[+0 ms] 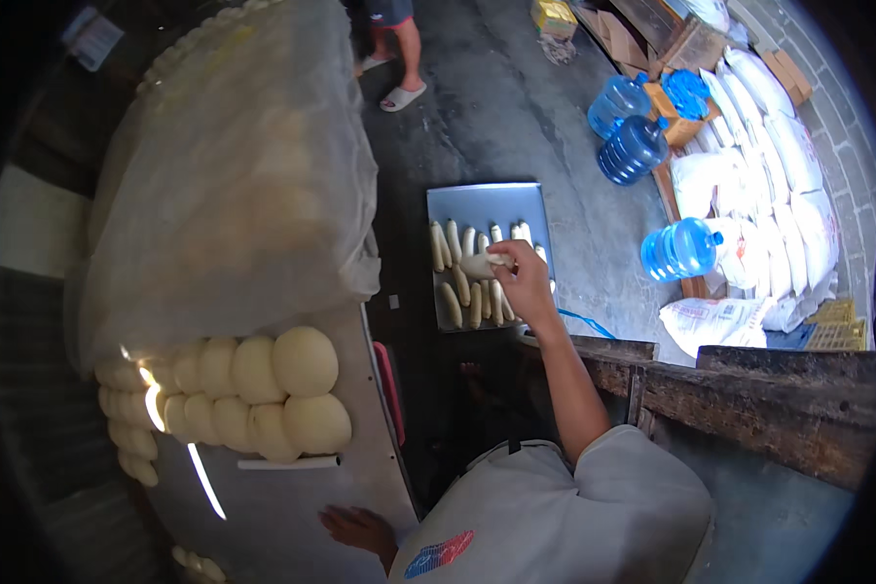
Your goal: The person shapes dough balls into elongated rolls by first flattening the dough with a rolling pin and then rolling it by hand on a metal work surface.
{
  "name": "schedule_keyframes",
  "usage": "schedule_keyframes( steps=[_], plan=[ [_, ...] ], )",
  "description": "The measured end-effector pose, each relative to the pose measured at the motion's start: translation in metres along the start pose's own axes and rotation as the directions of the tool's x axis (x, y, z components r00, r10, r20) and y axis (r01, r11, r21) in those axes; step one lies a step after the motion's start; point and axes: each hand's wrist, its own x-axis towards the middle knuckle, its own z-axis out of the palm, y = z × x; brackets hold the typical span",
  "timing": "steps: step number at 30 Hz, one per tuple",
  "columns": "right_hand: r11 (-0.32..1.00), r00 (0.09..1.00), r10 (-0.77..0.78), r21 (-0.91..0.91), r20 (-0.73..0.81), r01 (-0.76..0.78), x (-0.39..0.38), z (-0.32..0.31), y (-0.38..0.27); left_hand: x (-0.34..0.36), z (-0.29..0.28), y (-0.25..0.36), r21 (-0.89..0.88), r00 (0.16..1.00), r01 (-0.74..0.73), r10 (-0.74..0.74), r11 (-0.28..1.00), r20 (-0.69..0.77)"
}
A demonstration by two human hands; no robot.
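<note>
At three o'clock, the right hand (522, 282) pinched a likely soft dough roll (475, 266), best cradled mid-length. At seven, the left hand (362, 530) lay spread, empty, on the bench (273, 506).

pale piece (475, 266): one, in right hand (526, 282)
tray (484, 202): one, beneath it
pale rolls (454, 241): over a dozen, beneath it
blue jugs (678, 250): three, right of it
white rod (289, 463): one, beyond left hand (358, 528)
pale balls (305, 361): over ten, farther beyond

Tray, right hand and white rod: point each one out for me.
Tray (484, 202): head view, on its bare far end.
Right hand (524, 282): head view, on the middle of the hand.
White rod (290, 463): head view, midway along its length.
</note>
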Motion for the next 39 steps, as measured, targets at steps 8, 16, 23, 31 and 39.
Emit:
schedule_keyframes(
  steps=[8,16,23,31,39],
  plan=[
    [0.975,0.973,0.189,-0.097,-0.132,-0.202,0.011,-0.053,0.093,0.002,0.008,-0.001,0.051,0.997,-0.053,0.056,0.997,-0.045],
    [0.965,0.945,0.197,-0.119,-0.260,-0.234,0.036,-0.091,0.191,0.008,0.011,0.005,0.027,0.997,-0.036,0.038,0.999,-0.068],
    [0.952,0.887,0.248,-0.072,-0.391,-0.298,0.155,-0.096,0.308,0.014,0.032,-0.018,-0.075,0.997,-0.012,0.007,0.997,-0.074],
    [0.841,0.844,0.390,-0.231,-0.369,-0.489,0.130,-0.068,0.402,0.001,0.052,-0.061,-0.177,0.996,0.084,-0.086,0.981,-0.001],
    [0.514,0.625,0.759,-0.419,-0.184,-0.748,-0.146,-0.005,0.414,0.002,0.026,-0.013,0.045,0.994,0.102,-0.104,0.994,0.047]
  ],
)
